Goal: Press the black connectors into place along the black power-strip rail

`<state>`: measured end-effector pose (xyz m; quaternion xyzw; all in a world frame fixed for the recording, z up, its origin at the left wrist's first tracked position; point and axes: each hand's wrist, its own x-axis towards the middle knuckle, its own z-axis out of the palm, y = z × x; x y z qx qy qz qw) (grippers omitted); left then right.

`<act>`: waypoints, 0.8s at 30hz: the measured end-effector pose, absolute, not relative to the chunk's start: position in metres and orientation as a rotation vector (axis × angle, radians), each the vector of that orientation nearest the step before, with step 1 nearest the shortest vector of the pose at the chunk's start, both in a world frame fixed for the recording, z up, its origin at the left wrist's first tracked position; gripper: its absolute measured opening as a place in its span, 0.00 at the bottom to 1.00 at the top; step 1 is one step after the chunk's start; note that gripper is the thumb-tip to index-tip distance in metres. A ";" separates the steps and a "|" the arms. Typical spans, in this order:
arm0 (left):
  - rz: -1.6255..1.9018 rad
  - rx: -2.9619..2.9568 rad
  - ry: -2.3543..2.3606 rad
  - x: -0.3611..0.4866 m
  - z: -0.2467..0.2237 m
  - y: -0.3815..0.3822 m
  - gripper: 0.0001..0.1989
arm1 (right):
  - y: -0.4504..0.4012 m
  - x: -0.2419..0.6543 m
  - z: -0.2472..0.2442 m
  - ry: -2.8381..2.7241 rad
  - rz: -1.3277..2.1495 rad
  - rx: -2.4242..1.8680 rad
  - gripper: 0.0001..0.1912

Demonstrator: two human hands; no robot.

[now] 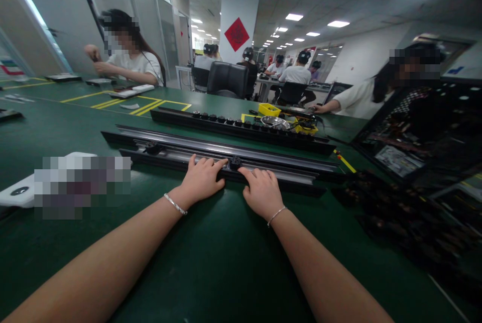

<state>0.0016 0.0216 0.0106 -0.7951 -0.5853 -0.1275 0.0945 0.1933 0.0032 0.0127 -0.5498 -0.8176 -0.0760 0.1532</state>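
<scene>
A long black rail with a metallic channel lies crosswise before me. A small black part sits in its channel, between my two index fingers. My left hand straddles the rail's near edge, fingers over the channel and thumb in front, its index finger stretched to the part's left side. My right hand grips the same edge from the right, index fingertip beside the part. Another small black part sits near the rail's left end. Whether the fingertips press on the middle part is hard to tell.
A second black rail lies just behind; beyond it stretches a strip with several black parts. Farther back are a metal bowl and a yellow tray. A white phone-like device lies left, dark parts are heaped right. Co-workers sit around.
</scene>
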 end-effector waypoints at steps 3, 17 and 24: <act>-0.378 -2.369 -1.739 0.001 0.011 0.022 0.29 | 0.003 0.194 0.012 -2.352 -0.215 -1.562 0.26; -0.360 -2.369 -1.750 0.001 0.012 0.020 0.29 | 0.003 0.197 0.015 -2.344 -0.172 -1.561 0.24; -0.363 -2.363 -1.741 0.001 0.011 0.021 0.29 | 0.004 0.197 0.014 -2.341 -0.183 -1.559 0.23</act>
